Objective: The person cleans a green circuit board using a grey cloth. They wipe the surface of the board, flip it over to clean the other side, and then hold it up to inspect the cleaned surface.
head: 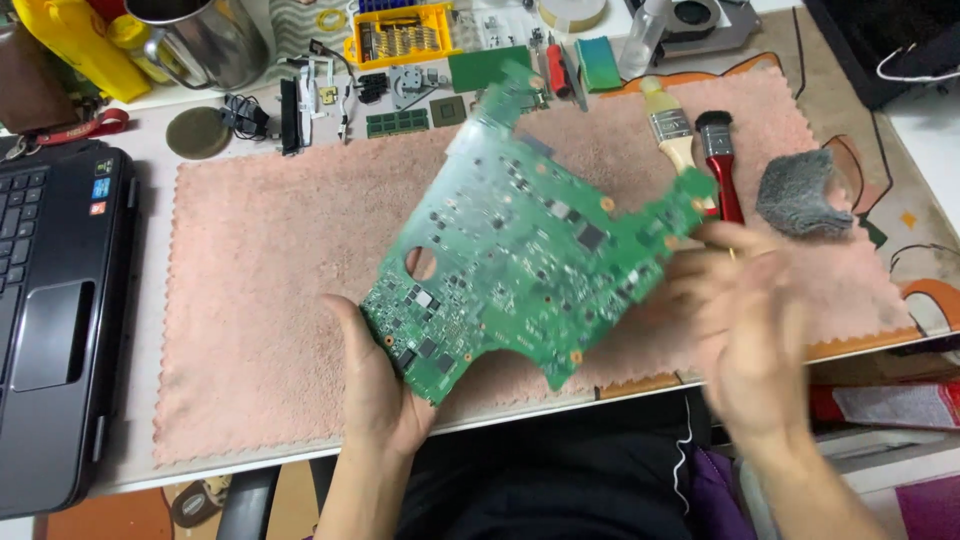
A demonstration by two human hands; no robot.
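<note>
Fingers: the left hand has its thumb and fingers clamped on the lower corner of the green circuit board, palm under the edge; the right hand is a blur beside the board's right edge, and I cannot tell whether its fingers are together or apart, or whether they touch the board at all.

Step in hand: to my eye this is an inspection or turning-over, the board held up in one hand while the other comes in from the right.

Next move calls for: I'd judge a second firm hold on a bare edge, clear of the small chips, since one corner bears the whole tilted board.

Board's place: lifted above the pink towel, slanting from the left hand up toward the far side of the desk, well apart from the black laptop at the left.

Board's look: irregular outline, a round hole near its left side, many tiny grey and black parts, orange-ringed screw holes along the rim.

Nearby: a pale-handled brush and a red-handled brush lie just behind the board's upper right corner; a grey wad of steel wool sits near them.
</note>
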